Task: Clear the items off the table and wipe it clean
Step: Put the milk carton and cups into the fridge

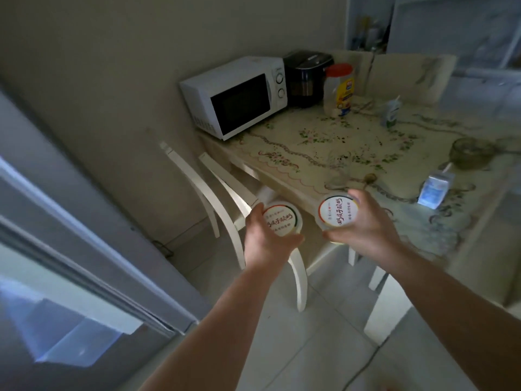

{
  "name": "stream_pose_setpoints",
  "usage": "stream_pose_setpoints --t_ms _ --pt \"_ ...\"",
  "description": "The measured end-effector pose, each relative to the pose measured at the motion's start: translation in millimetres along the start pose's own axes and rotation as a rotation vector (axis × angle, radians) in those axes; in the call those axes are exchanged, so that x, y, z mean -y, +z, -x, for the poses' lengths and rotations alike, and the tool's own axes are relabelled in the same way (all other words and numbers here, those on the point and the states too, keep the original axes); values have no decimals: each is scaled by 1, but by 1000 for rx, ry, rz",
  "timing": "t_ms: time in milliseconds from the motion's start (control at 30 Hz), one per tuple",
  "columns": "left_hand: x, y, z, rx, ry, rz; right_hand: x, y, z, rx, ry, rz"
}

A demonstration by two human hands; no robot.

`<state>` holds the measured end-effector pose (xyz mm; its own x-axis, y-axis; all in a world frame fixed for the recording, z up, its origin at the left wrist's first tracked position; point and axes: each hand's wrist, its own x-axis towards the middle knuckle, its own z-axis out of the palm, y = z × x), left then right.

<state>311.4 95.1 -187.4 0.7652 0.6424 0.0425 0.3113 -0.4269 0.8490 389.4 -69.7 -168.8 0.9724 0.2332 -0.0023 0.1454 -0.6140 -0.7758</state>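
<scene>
We see both hands raised in front of the near corner of the counter [324, 148], each holding a round white cup with a printed lid. The left hand [265, 238] has its fingers curled round the far side of the left cup [282, 220] and its thumb along the near rim. This cup sits above the white chair [214, 198], which is pushed in beside the counter. The right hand [363, 221] grips the right cup [337, 211] from the right, with the thumb below and the fingers over the top edge. In our view this cup overlaps the counter's edge. The two cups are close together but do not touch, and both lids tilt towards us.

On the flowered cloth, a small blue drink carton [435, 190] with a straw stands just beyond the right hand. A glass bowl [469, 153] is behind it, and a second carton [392, 111] stands further back. At the far end we see a white microwave [239, 100], a black rice cooker [306, 77] and a red-lidded jar [338, 90].
</scene>
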Motion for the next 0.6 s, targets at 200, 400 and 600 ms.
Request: stream_pose_setpoints --t_ms 200,400,600 --pt "0 -15 40 62 6 15 -7 -10 45 -28 21 3" --pt "-2 -33 91 7 -15 -29 -19 -31 73 -2 -39 -30" --pt "1 -52 155 -127 -106 -110 -25 -43 111 151 -162 -48"
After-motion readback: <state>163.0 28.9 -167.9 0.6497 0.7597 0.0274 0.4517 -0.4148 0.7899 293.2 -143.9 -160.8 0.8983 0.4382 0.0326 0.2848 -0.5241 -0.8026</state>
